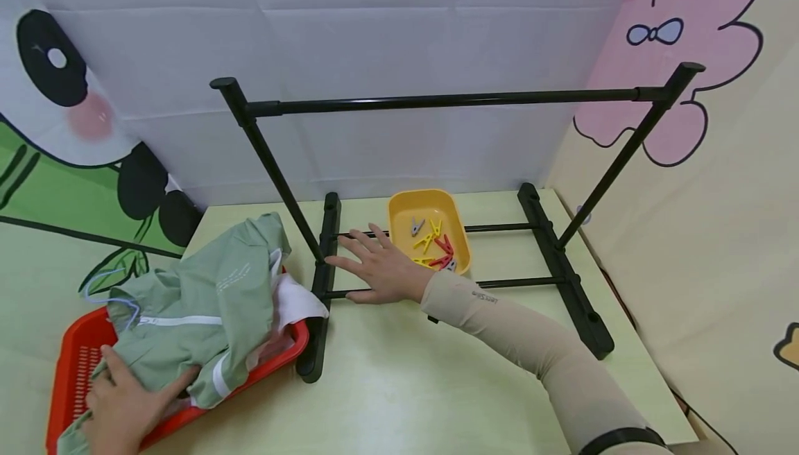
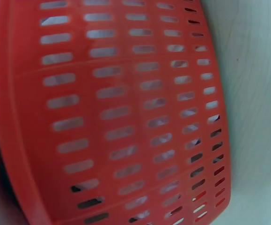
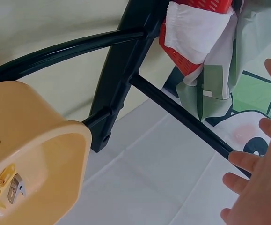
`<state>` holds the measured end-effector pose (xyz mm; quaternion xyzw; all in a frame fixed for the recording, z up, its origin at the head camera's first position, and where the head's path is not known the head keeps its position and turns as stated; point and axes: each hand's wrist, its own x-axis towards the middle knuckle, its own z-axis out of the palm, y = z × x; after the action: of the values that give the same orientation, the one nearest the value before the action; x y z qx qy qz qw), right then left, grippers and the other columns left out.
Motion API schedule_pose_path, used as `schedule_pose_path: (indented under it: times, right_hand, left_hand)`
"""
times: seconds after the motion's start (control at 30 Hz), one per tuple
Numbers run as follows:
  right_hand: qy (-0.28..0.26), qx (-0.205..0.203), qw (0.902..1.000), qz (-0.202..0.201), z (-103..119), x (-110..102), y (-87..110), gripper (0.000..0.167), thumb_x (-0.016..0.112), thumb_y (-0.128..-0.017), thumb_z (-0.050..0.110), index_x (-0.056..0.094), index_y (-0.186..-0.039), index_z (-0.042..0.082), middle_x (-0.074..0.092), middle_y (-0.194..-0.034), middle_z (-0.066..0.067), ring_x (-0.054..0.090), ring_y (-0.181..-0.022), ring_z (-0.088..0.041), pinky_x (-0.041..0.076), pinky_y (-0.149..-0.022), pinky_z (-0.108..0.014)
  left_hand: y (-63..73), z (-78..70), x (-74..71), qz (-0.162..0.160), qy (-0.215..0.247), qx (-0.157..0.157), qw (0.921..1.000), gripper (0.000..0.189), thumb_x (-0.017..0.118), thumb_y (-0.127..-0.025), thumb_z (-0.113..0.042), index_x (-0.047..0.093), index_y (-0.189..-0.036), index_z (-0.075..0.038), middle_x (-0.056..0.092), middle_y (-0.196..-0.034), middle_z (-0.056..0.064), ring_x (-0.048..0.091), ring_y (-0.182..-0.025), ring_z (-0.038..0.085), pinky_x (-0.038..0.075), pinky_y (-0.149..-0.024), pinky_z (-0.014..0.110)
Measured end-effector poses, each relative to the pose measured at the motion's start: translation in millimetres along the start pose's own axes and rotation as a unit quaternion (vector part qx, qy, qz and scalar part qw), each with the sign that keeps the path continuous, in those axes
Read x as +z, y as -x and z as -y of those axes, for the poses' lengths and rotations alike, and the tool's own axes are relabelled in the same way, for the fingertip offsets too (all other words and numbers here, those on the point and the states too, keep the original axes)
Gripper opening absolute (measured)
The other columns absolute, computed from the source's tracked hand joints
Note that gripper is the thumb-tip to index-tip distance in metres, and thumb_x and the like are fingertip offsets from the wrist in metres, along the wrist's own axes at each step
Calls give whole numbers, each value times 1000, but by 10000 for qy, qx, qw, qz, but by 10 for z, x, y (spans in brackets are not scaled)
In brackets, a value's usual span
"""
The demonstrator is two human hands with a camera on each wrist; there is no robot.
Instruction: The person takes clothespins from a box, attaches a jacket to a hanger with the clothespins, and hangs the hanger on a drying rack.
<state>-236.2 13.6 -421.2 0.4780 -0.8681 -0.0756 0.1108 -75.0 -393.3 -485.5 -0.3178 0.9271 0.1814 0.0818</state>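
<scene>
My left hand (image 1: 127, 399) rests on a green jacket (image 1: 206, 295), its thumb and index finger spread apart. The jacket has a white zip and lies heaped in a red basket (image 1: 299, 340); a thin light-blue loop (image 1: 127, 301) pokes out beside it. In the left wrist view the basket's slotted wall (image 2: 126, 103) hides most of that hand. My right hand (image 1: 390, 271) reaches over the lower bars of a black rack with its fingers spread, holding nothing. Close by it stands a yellow tray (image 1: 458, 233) with several clothes pegs (image 1: 444, 247). The right wrist view shows the fingers (image 3: 247, 161) apart.
The black rack (image 1: 437, 102) stands on a pale table (image 1: 399, 379), with feet at left and right and a raised top bar. White cloth (image 1: 299, 299) hangs over the basket's right side. Behind is a pale wall covering (image 1: 406, 39) with cartoon animals.
</scene>
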Motion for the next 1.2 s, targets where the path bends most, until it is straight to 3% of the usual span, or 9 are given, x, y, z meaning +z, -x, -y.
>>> schedule_pose_path:
  times: [0.27,0.43,0.73,0.93,1.2]
  right_hand:
    - [-160,-18,9999,-33,-4,51,-42,68,45,-97,62,32,-155,29,28,-160,-10,25,-147,-30,9,-118,-53]
    - [-185,5,9998,24,4,77,-58,68,45,-97,62,32,-155,30,28,-160,-10,24,-148,-29,7,-118,-52]
    - [-217,68,9997,60,-11,118,-73,67,45,-98,61,31,-155,30,27,-161,-9,25,-147,-30,9,-118,-53]
    - [-331,64,9994,15,-32,154,-76,67,47,-97,60,32,-155,28,28,-160,-11,25,-147,-30,9,-118,-54]
    - [-275,77,9996,-19,-39,161,-84,67,45,-98,60,31,-156,29,28,-160,-10,25,-147,-29,9,-118,-54]
  left_hand:
    - [-61,27,11,19,189,-58,9998,144,66,-73,-75,-33,-145,2,5,-136,52,12,-122,65,21,-94,79]
    - [-95,20,4,-13,29,-206,9998,144,69,-74,-70,-33,-144,5,11,-124,51,16,-116,63,25,-96,76]
    - [-77,-2,-15,-323,-215,-187,9991,143,73,-72,-65,-25,-147,6,15,-124,47,21,-112,59,37,-93,72]
    - [-62,-1,10,-832,-93,102,9964,135,77,-72,-58,-10,-151,9,21,-115,43,26,-106,56,41,-82,66]
    - [-12,-7,56,-1671,208,481,9845,118,80,-72,-47,13,-149,11,28,-101,35,32,-93,50,37,-64,54]
